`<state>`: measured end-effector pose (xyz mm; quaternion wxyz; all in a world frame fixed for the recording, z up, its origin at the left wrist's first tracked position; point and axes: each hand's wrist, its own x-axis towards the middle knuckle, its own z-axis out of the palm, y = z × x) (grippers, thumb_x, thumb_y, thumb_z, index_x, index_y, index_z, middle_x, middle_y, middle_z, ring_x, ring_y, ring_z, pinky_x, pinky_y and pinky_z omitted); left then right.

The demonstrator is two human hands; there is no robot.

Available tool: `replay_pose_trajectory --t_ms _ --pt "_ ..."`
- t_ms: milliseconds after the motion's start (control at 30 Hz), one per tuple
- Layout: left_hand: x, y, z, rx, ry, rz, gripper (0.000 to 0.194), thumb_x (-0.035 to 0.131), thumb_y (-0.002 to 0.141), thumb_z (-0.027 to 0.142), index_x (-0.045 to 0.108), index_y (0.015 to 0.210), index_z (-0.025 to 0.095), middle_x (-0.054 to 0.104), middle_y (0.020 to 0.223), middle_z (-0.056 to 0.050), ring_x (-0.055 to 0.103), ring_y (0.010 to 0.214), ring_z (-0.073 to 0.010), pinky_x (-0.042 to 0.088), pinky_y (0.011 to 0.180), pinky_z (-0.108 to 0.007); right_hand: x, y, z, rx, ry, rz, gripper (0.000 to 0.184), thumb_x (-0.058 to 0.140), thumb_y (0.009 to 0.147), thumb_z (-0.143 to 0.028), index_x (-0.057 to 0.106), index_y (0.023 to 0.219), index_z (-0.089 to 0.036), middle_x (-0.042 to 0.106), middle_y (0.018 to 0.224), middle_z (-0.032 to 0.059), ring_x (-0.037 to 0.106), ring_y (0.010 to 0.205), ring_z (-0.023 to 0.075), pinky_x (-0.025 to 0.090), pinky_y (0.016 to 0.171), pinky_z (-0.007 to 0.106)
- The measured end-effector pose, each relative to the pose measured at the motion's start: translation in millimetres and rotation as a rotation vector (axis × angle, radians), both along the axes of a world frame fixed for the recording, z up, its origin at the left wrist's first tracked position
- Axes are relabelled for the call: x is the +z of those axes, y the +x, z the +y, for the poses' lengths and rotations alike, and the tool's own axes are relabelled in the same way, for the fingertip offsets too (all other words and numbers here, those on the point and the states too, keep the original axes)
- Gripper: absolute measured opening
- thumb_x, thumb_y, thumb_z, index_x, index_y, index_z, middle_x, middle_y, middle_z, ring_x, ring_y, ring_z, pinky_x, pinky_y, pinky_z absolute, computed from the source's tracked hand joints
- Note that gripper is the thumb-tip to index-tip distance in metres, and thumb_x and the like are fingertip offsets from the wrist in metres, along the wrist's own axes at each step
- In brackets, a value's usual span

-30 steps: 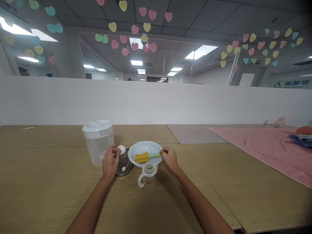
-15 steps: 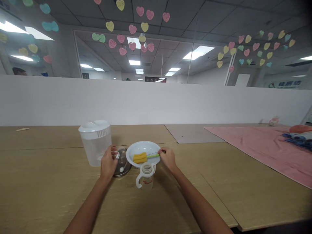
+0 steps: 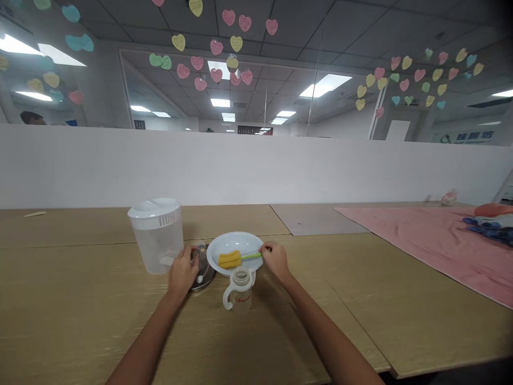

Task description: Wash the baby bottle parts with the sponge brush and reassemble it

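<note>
My right hand point(image 3: 275, 261) pinches the green handle of a yellow sponge bottle brush point(image 3: 230, 260). The sponge head rests in a white bowl point(image 3: 236, 236). In front of the bowl a clear baby bottle point(image 3: 241, 300) with white side handles stands upright, its top uncapped. My left hand point(image 3: 183, 271) is curled at a dark round metal dish point(image 3: 207, 282), next to small clear and white parts. Its fingertips are closed by a clear cap point(image 3: 199, 250); whatever they hold is hidden.
Behind my left hand stands a translucent white-lidded pitcher point(image 3: 156, 243). A pink cloth point(image 3: 420, 235) covers the table's right side, with folded fabric point(image 3: 491, 227) on it. A low white partition point(image 3: 256, 166) runs along the back.
My left hand has turned and shifted slightly right over the metal dish. The white ring seen at its fingertips is now hidden. My right hand stays on the brush handle.
</note>
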<state>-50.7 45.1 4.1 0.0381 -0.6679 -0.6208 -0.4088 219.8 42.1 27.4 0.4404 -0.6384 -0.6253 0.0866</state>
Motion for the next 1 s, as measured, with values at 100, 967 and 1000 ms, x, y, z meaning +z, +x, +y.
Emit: replay_pose_trajectory --t_ms 100,967,1000 --pt "0.8 2.7 -3.2 0.017 0.12 0.008 0.03 0.041 0.083 0.039 0.065 0.086 0.022 0.069 0.074 -0.005 0.063 0.071 -0.0199 0.046 0.065 -0.029 0.5 -0.2 -0.6 -0.002 0.003 -0.002 0.024 0.045 0.067 -0.014 0.068 0.065 -0.018 0.068 0.072 0.0025 0.057 0.07 0.0154 0.037 0.064 0.022" --pt "0.1 73.4 -57.1 -0.632 0.563 -0.013 0.057 0.057 0.077 0.04 0.036 0.124 0.017 0.058 0.113 -0.017 0.057 0.106 -0.0271 0.05 0.086 -0.043 3.3 0.7 -7.3 -0.13 0.102 0.009 0.022 0.042 0.065 -0.019 0.064 0.063 -0.018 0.063 0.068 0.0028 0.054 0.069 0.0168 0.034 0.061 0.024" --pt "3.2 70.8 -56.0 -0.565 0.552 -0.077 0.057 0.059 0.075 0.041 0.038 0.122 0.017 0.059 0.111 -0.016 0.058 0.104 -0.0264 0.051 0.084 -0.041 4.4 1.6 -8.0 -0.142 0.104 0.041 0.023 0.041 0.065 -0.02 0.064 0.064 -0.018 0.063 0.069 0.0028 0.054 0.069 0.0171 0.034 0.061 0.024"
